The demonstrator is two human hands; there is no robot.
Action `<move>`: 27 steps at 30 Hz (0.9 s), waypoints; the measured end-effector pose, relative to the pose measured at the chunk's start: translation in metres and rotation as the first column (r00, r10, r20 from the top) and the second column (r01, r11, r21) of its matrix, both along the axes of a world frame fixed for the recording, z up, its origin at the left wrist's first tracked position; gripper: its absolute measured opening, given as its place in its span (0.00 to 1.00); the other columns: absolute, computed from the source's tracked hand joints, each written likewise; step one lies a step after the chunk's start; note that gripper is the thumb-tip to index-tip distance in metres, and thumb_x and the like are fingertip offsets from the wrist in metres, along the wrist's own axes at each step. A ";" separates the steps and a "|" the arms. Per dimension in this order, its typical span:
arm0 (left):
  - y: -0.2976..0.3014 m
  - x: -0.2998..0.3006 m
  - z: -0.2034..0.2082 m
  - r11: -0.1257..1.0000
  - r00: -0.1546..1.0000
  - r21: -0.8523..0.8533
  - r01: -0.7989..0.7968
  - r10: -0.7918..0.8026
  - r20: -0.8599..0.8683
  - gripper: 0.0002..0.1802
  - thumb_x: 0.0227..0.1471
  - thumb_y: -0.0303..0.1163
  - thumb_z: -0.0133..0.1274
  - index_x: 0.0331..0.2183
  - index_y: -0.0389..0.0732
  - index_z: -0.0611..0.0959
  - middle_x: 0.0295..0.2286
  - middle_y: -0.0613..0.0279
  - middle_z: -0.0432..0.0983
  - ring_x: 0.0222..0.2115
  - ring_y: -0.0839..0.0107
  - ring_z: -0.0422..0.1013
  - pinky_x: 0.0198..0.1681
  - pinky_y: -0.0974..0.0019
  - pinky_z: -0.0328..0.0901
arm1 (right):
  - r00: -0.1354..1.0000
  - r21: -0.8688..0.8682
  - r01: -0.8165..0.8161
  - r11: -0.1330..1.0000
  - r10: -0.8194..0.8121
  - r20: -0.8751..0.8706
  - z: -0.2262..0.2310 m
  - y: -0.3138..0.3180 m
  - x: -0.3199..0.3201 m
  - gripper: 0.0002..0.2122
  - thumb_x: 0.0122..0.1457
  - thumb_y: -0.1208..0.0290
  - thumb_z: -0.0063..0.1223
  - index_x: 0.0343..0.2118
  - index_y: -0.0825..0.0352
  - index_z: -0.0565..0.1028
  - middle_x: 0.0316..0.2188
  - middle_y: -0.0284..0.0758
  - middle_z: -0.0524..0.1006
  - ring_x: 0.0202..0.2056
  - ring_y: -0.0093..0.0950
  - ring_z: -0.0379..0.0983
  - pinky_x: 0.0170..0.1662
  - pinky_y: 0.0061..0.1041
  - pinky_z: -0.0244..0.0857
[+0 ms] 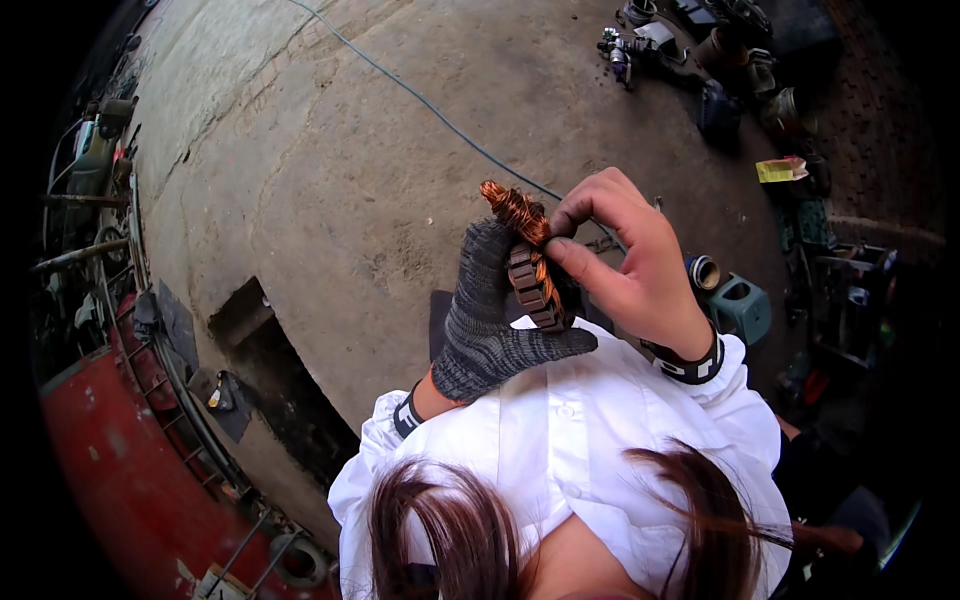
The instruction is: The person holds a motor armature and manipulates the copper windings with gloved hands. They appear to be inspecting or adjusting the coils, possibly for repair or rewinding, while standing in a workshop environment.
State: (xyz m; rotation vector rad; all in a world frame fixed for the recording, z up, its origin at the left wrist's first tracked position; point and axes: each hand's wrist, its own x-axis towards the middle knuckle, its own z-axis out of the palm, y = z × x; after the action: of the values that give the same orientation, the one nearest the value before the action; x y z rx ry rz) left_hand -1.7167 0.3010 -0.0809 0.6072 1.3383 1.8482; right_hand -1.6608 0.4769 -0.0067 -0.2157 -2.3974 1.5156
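My left hand [490, 320], in a dark grey knit glove, grips a small motor stator [530, 285], a slotted dark metal core wound with copper wire. A bundle of copper winding [515, 210] sticks out of its top end. My bare right hand [625, 260] pinches the copper wire at the upper side of the core with thumb and forefinger. Both hands are held close in front of my white-sleeved chest, above a concrete floor [350, 150].
A thin blue cable [420, 100] runs across the floor. Metal parts and tools [700, 50] lie at the upper right, with a teal block [745, 305] and a yellow packet [780, 170]. A red machine frame [110, 450] stands at the left beside a dark floor opening [260, 340].
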 end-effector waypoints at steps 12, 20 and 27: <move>0.007 -0.003 0.033 0.996 0.929 0.045 -0.083 0.060 0.366 0.63 0.27 0.27 0.77 0.61 0.41 0.56 0.53 0.57 0.64 0.53 0.66 0.65 0.52 0.59 0.67 | 1.000 -0.001 -0.023 1.000 0.023 -0.002 -0.003 -0.009 0.002 0.09 0.54 0.74 0.57 0.36 0.71 0.72 0.33 0.41 0.72 0.39 0.40 0.65 0.44 0.32 0.59; 0.006 -0.009 0.031 0.997 0.928 0.065 -0.034 0.008 0.374 0.62 0.26 0.24 0.77 0.60 0.42 0.58 0.54 0.59 0.64 0.53 0.66 0.65 0.51 0.60 0.69 | 0.982 -0.319 -0.013 0.948 0.072 0.173 -0.009 -0.002 -0.005 0.10 0.59 0.69 0.54 0.35 0.74 0.73 0.29 0.38 0.76 0.32 0.24 0.73 0.36 0.26 0.66; 0.007 -0.011 0.018 0.997 0.989 0.023 -0.069 0.065 0.132 0.64 0.25 0.31 0.78 0.60 0.39 0.56 0.54 0.57 0.63 0.54 0.65 0.63 0.56 0.59 0.64 | 0.975 -0.518 0.041 0.854 0.079 0.208 -0.014 -0.005 -0.008 0.11 0.60 0.69 0.53 0.36 0.75 0.72 0.29 0.34 0.76 0.29 0.17 0.72 0.30 0.21 0.67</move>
State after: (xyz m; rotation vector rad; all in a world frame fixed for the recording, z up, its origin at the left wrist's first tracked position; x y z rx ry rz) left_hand -1.7277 0.3082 -0.0626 0.4506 1.2622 1.9288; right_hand -1.6683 0.4722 -0.0209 -0.5016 -2.0814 2.2357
